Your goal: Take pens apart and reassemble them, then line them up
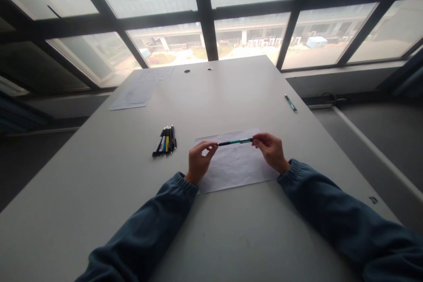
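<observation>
A green and black pen (235, 142) is stretched level between my two hands, above a white sheet of paper (238, 169). My left hand (200, 159) pinches its dark tip end between thumb and fingers. At the other end, by the clip, my right hand (271, 150) grips it the same way. Faint marks show on the paper below. To the left of my left hand lies a row of several pens (165, 142) side by side, mostly black, with white, blue and yellow among them.
Another green pen (291, 103) lies near the table's right edge. Papers (135, 92) rest at the far left of the white table (218, 101). Two round holes sit near its far end. A small dark object (373, 200) lies at the right edge. Windows stand beyond.
</observation>
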The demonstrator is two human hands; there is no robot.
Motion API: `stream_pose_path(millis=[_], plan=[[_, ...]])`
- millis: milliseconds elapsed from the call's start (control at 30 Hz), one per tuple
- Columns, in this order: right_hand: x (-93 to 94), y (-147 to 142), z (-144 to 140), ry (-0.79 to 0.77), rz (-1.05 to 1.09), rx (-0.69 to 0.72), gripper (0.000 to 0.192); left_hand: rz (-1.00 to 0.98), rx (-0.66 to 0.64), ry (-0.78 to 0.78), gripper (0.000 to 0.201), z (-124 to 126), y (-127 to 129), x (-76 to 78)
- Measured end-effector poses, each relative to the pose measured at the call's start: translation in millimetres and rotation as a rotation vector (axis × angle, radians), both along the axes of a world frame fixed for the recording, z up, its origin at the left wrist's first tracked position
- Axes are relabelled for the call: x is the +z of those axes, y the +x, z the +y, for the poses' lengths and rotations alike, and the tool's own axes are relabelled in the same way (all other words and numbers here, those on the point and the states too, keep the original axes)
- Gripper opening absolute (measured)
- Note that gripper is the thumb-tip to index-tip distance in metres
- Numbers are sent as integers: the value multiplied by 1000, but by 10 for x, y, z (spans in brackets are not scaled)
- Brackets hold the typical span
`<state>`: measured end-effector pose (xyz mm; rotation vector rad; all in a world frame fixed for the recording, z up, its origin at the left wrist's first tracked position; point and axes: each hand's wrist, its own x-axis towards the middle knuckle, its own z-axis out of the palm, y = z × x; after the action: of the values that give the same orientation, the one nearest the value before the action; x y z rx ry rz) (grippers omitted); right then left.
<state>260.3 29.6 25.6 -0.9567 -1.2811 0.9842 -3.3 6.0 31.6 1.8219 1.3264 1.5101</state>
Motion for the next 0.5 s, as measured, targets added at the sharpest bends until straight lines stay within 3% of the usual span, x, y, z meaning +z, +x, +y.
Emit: stream_pose_path(millis=[500], plan=[[-49,16,1,7,-49,-9,18,43,-4,8,14,-4,10,37]])
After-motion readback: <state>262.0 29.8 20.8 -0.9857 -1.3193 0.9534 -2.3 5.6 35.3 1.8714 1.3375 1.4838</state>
